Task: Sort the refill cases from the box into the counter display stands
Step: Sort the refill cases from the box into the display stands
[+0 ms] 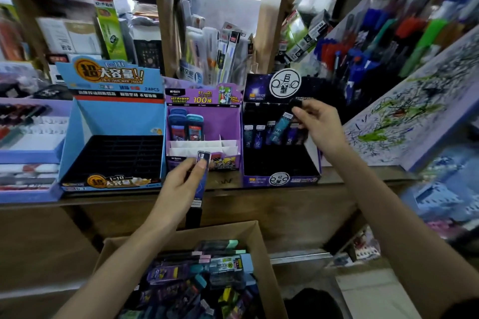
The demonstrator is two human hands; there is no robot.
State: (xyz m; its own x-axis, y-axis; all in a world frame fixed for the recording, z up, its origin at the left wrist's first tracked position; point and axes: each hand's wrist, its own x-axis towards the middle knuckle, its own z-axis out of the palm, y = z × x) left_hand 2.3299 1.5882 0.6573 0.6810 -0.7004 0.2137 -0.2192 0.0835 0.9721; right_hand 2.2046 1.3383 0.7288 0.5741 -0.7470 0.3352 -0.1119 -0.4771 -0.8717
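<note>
The left hand point(181, 184) is pinching a purple refill case point(203, 189) upright in front of the purple display stand point(229, 124); the right hand point(320, 124) is gripping a teal refill case point(281, 127) by its dark top end, tilted over the dark display stand point(259, 85); loose cases point(207, 274) are lying in the cardboard box point(259, 238) below.

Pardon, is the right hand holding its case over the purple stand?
No, the right hand holds a teal case over the dark stand.
</note>
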